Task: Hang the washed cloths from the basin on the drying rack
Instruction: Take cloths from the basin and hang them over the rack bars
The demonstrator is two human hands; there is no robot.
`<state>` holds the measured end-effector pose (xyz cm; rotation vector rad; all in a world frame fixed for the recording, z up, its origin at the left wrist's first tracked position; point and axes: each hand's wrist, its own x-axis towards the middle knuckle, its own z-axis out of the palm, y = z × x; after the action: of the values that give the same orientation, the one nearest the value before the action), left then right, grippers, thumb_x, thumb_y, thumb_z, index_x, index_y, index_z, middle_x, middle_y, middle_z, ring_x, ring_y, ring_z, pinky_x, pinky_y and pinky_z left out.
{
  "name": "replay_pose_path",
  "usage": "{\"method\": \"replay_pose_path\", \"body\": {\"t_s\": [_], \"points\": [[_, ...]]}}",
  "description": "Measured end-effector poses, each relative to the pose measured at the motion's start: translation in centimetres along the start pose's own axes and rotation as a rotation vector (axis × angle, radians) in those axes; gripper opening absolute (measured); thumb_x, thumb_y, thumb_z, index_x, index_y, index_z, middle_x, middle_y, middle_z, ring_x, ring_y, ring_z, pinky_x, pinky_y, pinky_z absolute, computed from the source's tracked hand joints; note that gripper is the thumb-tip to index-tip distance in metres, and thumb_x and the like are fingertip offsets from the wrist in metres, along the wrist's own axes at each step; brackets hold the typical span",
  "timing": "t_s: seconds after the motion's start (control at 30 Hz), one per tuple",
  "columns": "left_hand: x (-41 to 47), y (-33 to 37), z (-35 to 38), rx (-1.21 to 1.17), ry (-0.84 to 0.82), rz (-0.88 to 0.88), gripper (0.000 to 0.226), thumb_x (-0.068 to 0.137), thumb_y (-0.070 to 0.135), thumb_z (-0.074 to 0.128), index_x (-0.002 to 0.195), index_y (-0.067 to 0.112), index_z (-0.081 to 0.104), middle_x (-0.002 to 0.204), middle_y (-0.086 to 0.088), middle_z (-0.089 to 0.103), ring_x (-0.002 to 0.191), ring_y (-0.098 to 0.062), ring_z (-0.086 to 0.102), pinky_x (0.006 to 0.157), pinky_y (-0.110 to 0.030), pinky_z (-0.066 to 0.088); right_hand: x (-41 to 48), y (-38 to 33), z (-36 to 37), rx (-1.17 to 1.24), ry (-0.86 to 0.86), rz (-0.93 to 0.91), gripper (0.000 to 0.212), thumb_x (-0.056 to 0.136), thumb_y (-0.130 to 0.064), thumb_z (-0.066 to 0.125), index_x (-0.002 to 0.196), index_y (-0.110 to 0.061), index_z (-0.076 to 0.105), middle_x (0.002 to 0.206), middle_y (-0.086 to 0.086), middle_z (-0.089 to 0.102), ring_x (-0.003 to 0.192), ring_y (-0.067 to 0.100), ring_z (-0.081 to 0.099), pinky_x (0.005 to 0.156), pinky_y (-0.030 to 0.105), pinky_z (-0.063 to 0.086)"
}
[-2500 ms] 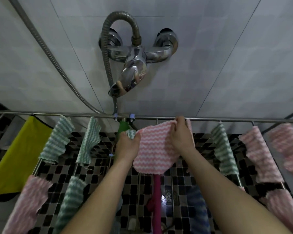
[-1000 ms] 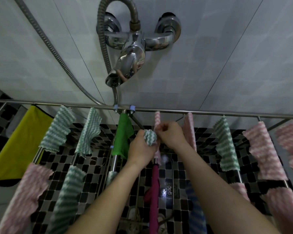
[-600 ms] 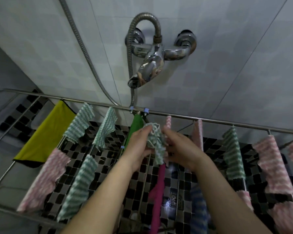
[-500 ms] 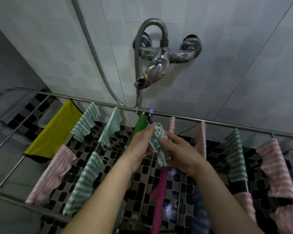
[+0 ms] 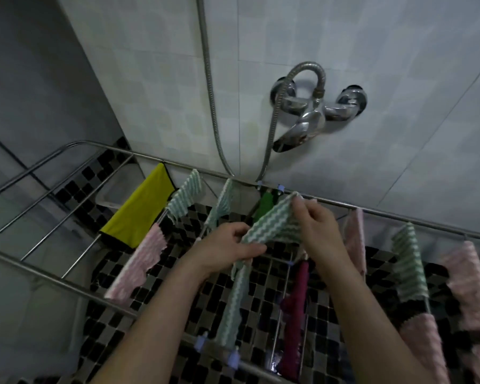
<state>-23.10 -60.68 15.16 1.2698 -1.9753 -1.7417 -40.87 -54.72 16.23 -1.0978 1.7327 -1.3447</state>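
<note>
Pinched cloth taut with left grip and right grip; needed to flatten it, then drape evenly across rack's middle.

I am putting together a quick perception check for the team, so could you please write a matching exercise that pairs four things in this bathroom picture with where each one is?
Things
1. plain yellow cloth
2. green-and-white zigzag-striped cloth
3. dark magenta cloth
4. chrome mixer tap

Places
A. mounted on the pale tiled wall
B. gripped between the left hand and the right hand
C. draped towards the left of the metal drying rack, beside bare rails
D. hanging from a thin rail near the rack's middle

Pairs: 1-C, 2-B, 3-D, 4-A
</note>
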Motion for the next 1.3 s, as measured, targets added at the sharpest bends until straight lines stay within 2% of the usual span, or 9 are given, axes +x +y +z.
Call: {"method": "replay_pose_path", "body": {"t_s": [0.07, 0.2, 0.33, 0.53, 0.63, 0.8, 0.93, 1.07, 1.3], "points": [[-1.3, -0.8, -1.2, 0.011, -0.025, 0.006, 0.049, 0.075, 0.053, 0.075, 0.114, 0.029, 0.062, 0.102, 0.01, 0.071, 0.09, -0.007, 0.067, 0.088, -0.036, 0.053, -0.7, -1.9, 1.5, -0.105, 0.028, -0.171, 0.054, 0.092, -0.061, 0.042, 0.068, -0.013, 0.048, 0.057, -0.003, 0.048, 0.056, 0.003, 0.05, 0.091, 0.039, 0.034], [-4.8, -1.2, -4.2, 0.022, 0.041, 0.112, 0.057, 0.078, 0.053, 0.068, 0.127, 0.039, 0.043, 0.117, 0.023, 0.056, 0.105, 0.007, 0.054, 0.089, -0.021, 0.049, -2.2, -5.9, 5.7, -0.25, 0.026, -0.404, 0.043, 0.101, -0.029, 0.048, 0.06, -0.021, 0.037, 0.053, -0.008, 0.032, 0.051, 0.004, 0.033, 0.052, 0.023, 0.026], [-7.8, -2.3, -7.4, -0.242, 0.196, 0.249, 0.015, 0.09, 0.033, 0.063, 0.104, 0.027, 0.067, 0.098, 0.016, 0.071, 0.095, 0.001, 0.066, 0.087, -0.023, 0.052, -3.3, -8.4, 10.5, -0.36, -0.05, -0.505, 0.042, 0.101, -0.034, 0.045, 0.067, -0.011, 0.042, 0.057, -0.005, 0.036, 0.054, 0.007, 0.034, 0.055, 0.029, 0.031], [-11.0, -5.0, -12.0, -0.479, 0.245, 0.233, 0.024, 0.099, 0.029, 0.052, 0.093, 0.012, 0.068, 0.101, -0.014, 0.071, 0.097, -0.034, 0.067, 0.083, -0.046, 0.055, -4.2, -10.1, 15.4, -0.33, -0.073, -0.472, 0.044, 0.102, -0.038, 0.041, 0.063, -0.017, 0.04, 0.053, -0.01, 0.038, 0.051, 0.004, 0.037, 0.054, 0.031, 0.031], [-12.0, -5.5, -13.9, -0.476, 0.238, 0.202, 0.027, 0.099, 0.033, 0.051, 0.099, 0.011, 0.066, 0.097, -0.006, 0.074, 0.09, -0.023, 0.071, 0.071, -0.035, 0.057, -4.1, -9.7, 17.1, -0.307, -0.075, -0.386, 0.049, 0.103, -0.034, 0.042, 0.057, -0.022, 0.032, 0.043, -0.012, 0.039, 0.045, 0.004, 0.036, 0.049, 0.023, 0.025], [-12.7, -7.0, -18.0, -0.219, -0.034, 0.125, 0.031, 0.094, 0.027, 0.059, 0.112, 0.003, 0.068, 0.109, -0.01, 0.072, 0.099, -0.023, 0.07, 0.083, -0.032, 0.058, -3.2, -9.6, 19.5, -0.318, -0.12, -0.387, 0.049, 0.102, -0.031, 0.043, 0.056, -0.019, 0.035, 0.045, -0.011, 0.041, 0.046, 0.004, 0.039, 0.05, 0.022, 0.028], [-12.1, -8.9, -20.2, -0.06, 0.058, 0.14, 0.038, 0.089, 0.037, 0.065, 0.094, 0.0, 0.07, 0.088, -0.01, 0.07, 0.082, -0.028, 0.066, 0.077, -0.035, 0.051, -1.2, -8.9, 21.2, -0.271, -0.212, -0.387, 0.045, 0.102, -0.032, 0.043, 0.06, -0.017, 0.038, 0.054, -0.009, 0.036, 0.049, 0.004, 0.034, 0.052, 0.026, 0.027], [-10.6, -8.8, -20.8, -0.232, 0.157, 0.167, 0.04, 0.085, 0.041, 0.069, 0.114, 0.014, 0.065, 0.113, -0.003, 0.071, 0.108, -0.014, 0.065, 0.093, -0.029, 0.05, 0.0, -9.1, 23.7, -0.244, -0.341, -0.413, 0.044, 0.102, -0.027, 0.044, 0.059, -0.019, 0.034, 0.054, -0.008, 0.03, 0.047, 0.005, 0.031, 0.05, 0.023, 0.025], [-8.2, -8.2, -22.0, -0.301, 0.332, 0.216, 0.019, 0.096, 0.024, 0.057, 0.095, 0.007, 0.063, 0.092, -0.011, 0.066, 0.087, -0.021, 0.063, 0.089, -0.041, 0.052, 3.0, -9.8, 25.7, -0.229, -0.474, -0.336, 0.043, 0.095, -0.044, 0.053, 0.062, -0.019, 0.041, 0.055, -0.006, 0.033, 0.046, 0.004, 0.03, 0.047, 0.024, 0.027]]}}
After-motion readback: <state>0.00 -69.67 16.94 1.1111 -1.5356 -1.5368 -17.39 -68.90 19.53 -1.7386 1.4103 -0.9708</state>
